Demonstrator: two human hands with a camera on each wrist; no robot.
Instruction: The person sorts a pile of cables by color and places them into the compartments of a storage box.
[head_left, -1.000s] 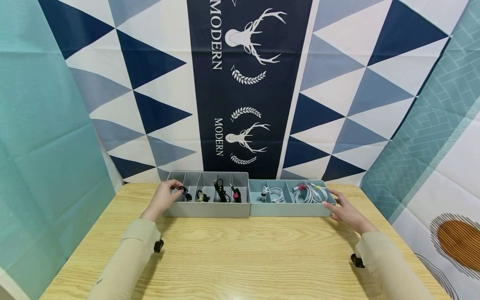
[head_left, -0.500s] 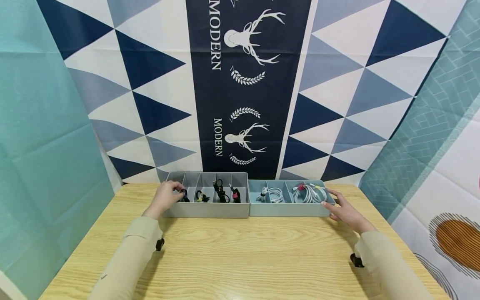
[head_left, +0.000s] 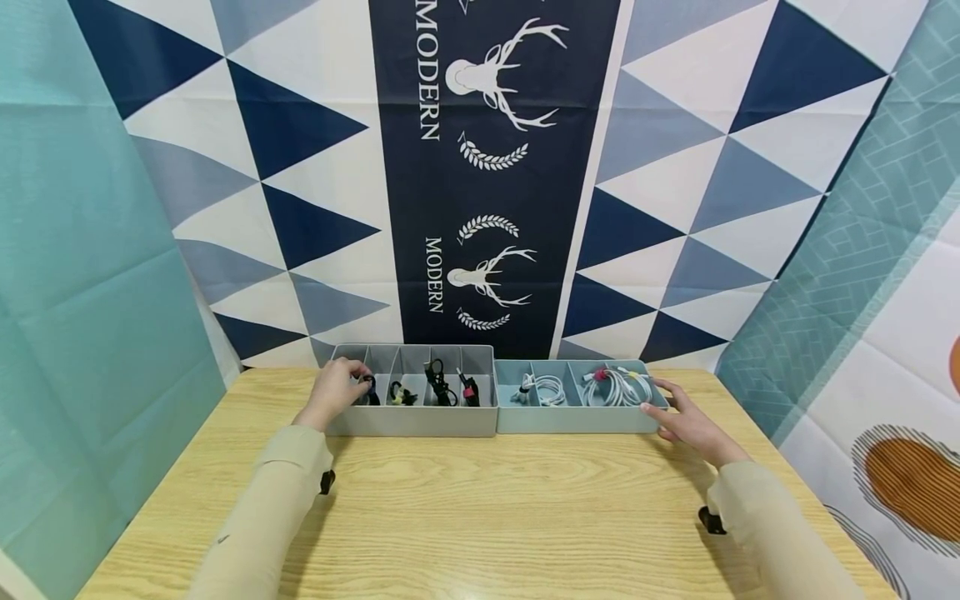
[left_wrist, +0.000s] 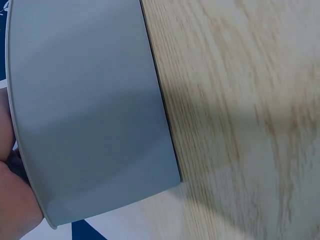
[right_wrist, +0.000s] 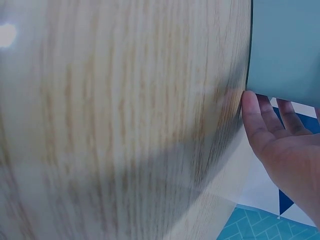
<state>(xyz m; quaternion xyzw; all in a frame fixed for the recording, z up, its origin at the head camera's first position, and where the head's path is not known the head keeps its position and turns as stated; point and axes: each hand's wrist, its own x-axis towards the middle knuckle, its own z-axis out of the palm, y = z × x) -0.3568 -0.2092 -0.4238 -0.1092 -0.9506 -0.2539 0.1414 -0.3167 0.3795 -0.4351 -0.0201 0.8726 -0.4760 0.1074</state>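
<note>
My left hand point(head_left: 333, 392) reaches over the left end of the grey divided box point(head_left: 412, 422). Its thumb and fingers pinch a coiled black cable point(head_left: 372, 393) in the leftmost compartment. In the left wrist view, dark cable shows between two fingertips behind the box's rim, and the rest is hidden by the wall. My right hand point(head_left: 690, 423) rests at the right end of the light blue divided box point(head_left: 581, 421). Seen from the right wrist, its fingers are extended against the end wall.
More black cables point(head_left: 441, 385) stand in the grey box's other compartments, one with a yellow tie and one with a red tie. White cables point(head_left: 618, 387) lie coiled in the blue box. The boxes stand side by side on a wooden table point(head_left: 487, 508), before a patterned cloth point(head_left: 322, 167).
The black cable in my left hand has settled lower and more upright in its compartment, the fingers staying on it. My right hand has kept its place at the blue box.
</note>
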